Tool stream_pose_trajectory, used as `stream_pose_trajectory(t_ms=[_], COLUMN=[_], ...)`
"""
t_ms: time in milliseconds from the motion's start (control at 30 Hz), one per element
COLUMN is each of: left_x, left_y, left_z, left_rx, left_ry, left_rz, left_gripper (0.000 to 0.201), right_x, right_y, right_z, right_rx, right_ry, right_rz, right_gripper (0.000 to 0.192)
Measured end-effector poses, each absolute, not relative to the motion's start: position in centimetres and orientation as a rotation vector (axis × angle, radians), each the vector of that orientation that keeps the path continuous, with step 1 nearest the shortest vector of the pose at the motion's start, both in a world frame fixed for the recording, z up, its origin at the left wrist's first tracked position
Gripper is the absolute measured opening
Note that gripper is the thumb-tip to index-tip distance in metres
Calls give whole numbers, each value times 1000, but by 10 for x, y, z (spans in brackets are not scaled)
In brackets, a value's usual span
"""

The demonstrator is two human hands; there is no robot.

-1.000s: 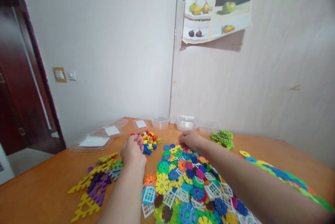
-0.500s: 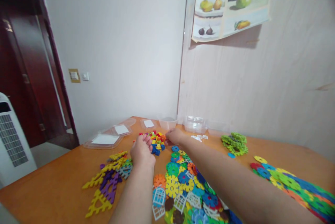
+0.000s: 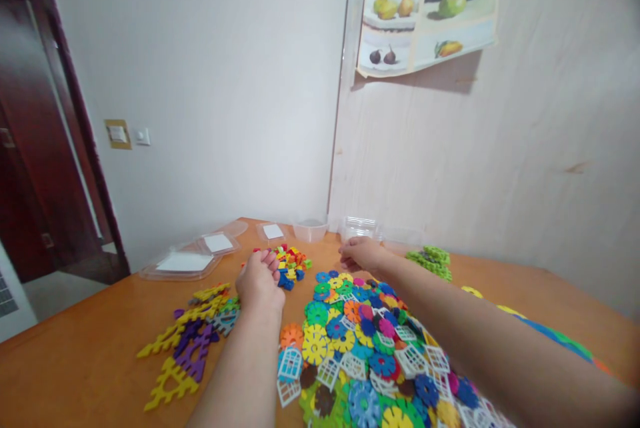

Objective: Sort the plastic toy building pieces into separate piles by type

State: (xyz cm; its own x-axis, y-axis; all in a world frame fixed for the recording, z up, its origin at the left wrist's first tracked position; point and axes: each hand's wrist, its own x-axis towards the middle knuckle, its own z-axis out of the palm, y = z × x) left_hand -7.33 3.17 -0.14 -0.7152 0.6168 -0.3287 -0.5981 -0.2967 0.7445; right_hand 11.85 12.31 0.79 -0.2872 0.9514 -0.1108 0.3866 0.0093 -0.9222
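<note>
My left hand [image 3: 260, 278] is curled beside a heap of small red, yellow, orange and blue toy bricks [image 3: 293, 263], its fingers bent towards the palm. Anything inside it is hidden. To the right of that heap, my right hand [image 3: 361, 256] hangs low over the table with fingertips pinched together; what they hold, if anything, cannot be made out. Below my right wrist spreads a large pile of colourful notched plastic discs [image 3: 316, 344], mixed with white lattice window pieces [image 3: 354, 366].
Yellow and purple notched triangle pieces [image 3: 194, 351] lie left of my left forearm. Clear lids [image 3: 150, 273] and clear plastic tubs [image 3: 310, 231] line the table's back. A green interlocking cluster [image 3: 431, 261] sits at right. Discs [image 3: 550, 335] are partly behind my right arm.
My right hand has moved right, away from the brick heap, and now covers the spot where small white pieces showed. My left hand stays by the heap. The view has turned slightly right.
</note>
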Motion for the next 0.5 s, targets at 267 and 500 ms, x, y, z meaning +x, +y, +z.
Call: stream_pose_trajectory(t_ms=[267, 500], left_x=[-72, -71], left_y=[32, 30], left_z=[0, 2], left_rx=[51, 51], left_ry=[1190, 1202], left_rz=[2056, 2049], left_gripper=[8, 7], right_x=[186, 190], right_y=[110, 102], right_z=[3, -1], right_rx=[-1579, -1611], right_ry=[-2116, -2399], right_rz=[989, 772], right_gripper=[2, 33])
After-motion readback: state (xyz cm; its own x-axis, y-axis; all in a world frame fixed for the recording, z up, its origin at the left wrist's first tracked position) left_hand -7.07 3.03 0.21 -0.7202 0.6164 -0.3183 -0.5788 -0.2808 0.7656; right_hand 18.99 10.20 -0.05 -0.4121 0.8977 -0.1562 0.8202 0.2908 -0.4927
